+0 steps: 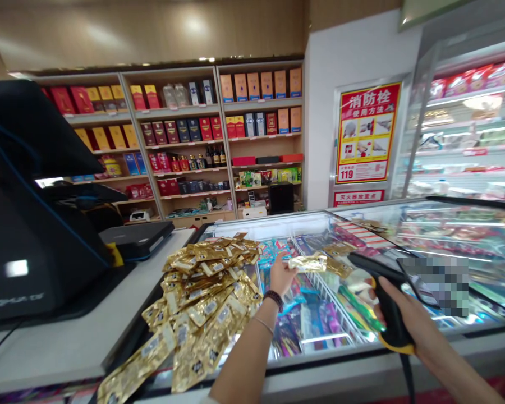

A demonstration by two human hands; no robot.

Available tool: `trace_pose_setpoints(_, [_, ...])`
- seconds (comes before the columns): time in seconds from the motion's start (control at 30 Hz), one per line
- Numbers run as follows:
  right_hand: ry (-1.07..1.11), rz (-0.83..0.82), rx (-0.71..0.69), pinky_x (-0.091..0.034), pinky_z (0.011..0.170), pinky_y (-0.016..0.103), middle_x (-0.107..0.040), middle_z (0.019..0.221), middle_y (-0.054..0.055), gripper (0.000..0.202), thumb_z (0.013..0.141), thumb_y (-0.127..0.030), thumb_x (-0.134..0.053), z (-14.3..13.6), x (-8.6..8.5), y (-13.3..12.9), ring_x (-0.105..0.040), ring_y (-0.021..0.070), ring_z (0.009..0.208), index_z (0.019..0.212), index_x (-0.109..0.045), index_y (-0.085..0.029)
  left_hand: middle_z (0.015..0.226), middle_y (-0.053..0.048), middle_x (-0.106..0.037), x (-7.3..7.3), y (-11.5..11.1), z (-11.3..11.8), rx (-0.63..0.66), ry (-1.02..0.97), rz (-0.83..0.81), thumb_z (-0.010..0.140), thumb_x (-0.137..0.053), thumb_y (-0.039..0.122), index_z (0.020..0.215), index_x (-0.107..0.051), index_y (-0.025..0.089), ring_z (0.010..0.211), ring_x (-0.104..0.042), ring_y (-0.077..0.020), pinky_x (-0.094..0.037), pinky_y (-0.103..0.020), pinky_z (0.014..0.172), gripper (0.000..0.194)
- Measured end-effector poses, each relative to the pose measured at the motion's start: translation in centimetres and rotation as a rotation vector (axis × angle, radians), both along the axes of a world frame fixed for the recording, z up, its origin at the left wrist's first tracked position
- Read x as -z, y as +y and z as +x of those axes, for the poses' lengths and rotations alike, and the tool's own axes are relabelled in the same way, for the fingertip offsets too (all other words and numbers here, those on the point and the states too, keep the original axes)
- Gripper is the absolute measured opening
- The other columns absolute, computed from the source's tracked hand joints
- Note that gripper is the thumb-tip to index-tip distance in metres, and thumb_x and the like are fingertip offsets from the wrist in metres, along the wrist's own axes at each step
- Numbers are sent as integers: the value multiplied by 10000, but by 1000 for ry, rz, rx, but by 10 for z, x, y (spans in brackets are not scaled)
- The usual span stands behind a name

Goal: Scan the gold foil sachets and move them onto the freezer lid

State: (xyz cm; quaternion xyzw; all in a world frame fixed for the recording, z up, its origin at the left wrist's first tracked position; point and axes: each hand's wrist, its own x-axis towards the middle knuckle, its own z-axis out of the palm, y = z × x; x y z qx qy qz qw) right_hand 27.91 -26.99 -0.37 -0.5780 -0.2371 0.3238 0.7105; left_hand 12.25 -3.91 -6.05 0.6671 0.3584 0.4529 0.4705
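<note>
Gold foil packet is held out over the glass top of a freezer, its left end pinched between the thumb and fingers of the left hand. Just to the right, apart from it, a black scanner has its head turned toward the packet. Fingers of the right hand wrap the handle; whether one presses a trigger I cannot tell.

Left of both hands, a heap of gold packets lies loose across the freezer's left part. A nudge from the left forearm could send the nearest ones off the edge, and glare on creased foil might hinder the scanner.

Counted: one packet in hand, one scanner, two bracelets on the left wrist; the heap overlaps too much to count. Farther left, one black terminal stands on a counter. On the far side are three bays of wall shelving and, right of them, two red signs.
</note>
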Motion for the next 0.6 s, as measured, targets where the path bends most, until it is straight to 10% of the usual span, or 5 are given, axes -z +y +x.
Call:
trace_pose_setpoints(0.17, [-172, -90, -167, -392, 406, 252, -574, 544, 6, 611, 638, -774, -767, -35, -19, 13, -502, 141, 436, 784, -624, -198, 691, -27, -740, 3, 6, -16, 41, -324, -213, 745, -866, 357, 727, -716, 194, 802, -747, -237, -619, -462, 918, 222])
trace_pose_setpoints(0.6, [-558, -137, -237, -430, 542, 319, -549, 489, -32, 477, 903, -714, -540, -86, -18, 14, -564, 184, 475, 783, -563, -253, 907, -32, -757, -8, 11, -27, 74, -710, -437, 883, -818, 361, 964, -718, 204, 846, -781, -180, -585, -457, 1082, 203])
